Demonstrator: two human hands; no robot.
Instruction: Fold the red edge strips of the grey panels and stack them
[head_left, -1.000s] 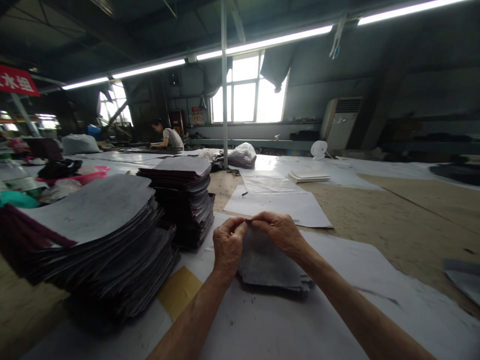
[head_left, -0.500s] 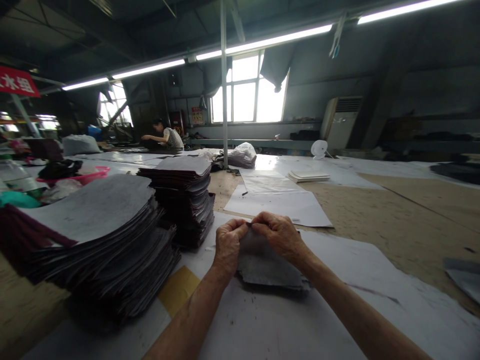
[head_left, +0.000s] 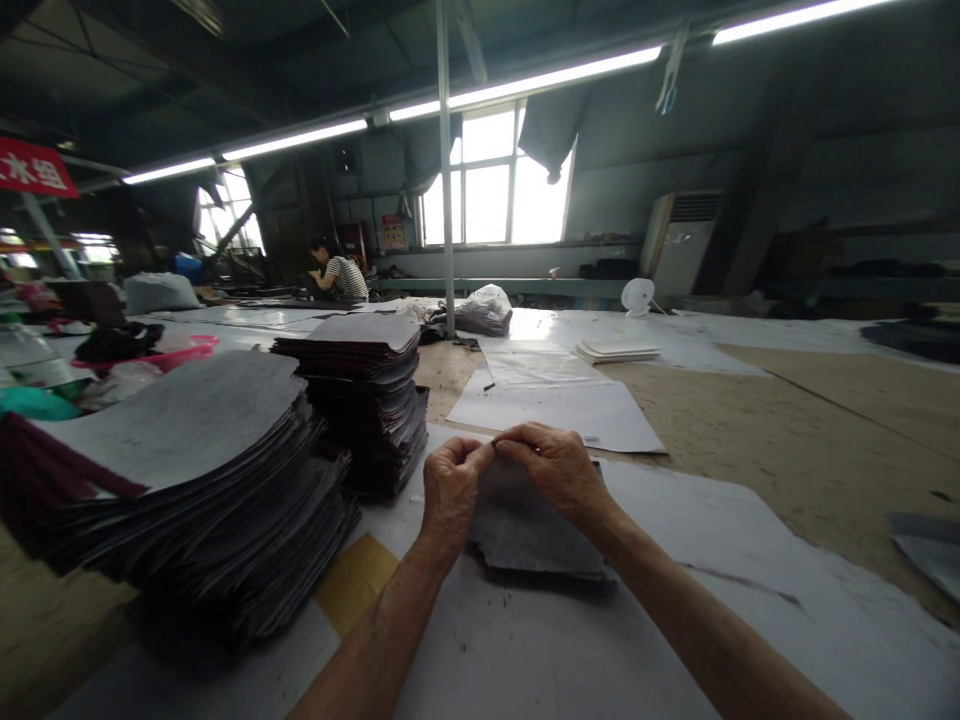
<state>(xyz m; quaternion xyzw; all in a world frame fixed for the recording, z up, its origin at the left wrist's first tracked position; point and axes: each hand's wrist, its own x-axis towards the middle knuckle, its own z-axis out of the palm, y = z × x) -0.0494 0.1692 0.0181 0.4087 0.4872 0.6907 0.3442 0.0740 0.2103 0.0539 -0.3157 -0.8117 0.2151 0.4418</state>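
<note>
A grey fabric piece (head_left: 525,520) lies over a thin dark pile on the white paper (head_left: 480,640), its far edge raised between my hands. Pinched at that edge, my left hand (head_left: 452,485) has thumb and forefinger closed on the fabric. My right hand (head_left: 555,465) grips the same edge just to the right, the fingertips of both hands almost meeting. Some of the fabric is hidden behind my right hand and wrist. To the left rises a tall stack of grey and dark red fabric pieces (head_left: 187,420), with a second stack (head_left: 352,390) behind it.
A yellow card (head_left: 358,583) lies by the near stack. Further back are a white sheet (head_left: 555,410), a white pad (head_left: 616,351), a plastic bag (head_left: 484,310) and a metal pole (head_left: 444,180). A pink basket (head_left: 187,350) stands left. Another person (head_left: 341,272) sits far off.
Both hands keep their pinch on the fabric edge and have shifted very slightly left. The far person's arm, stretched out before, is now bent up near the head.
</note>
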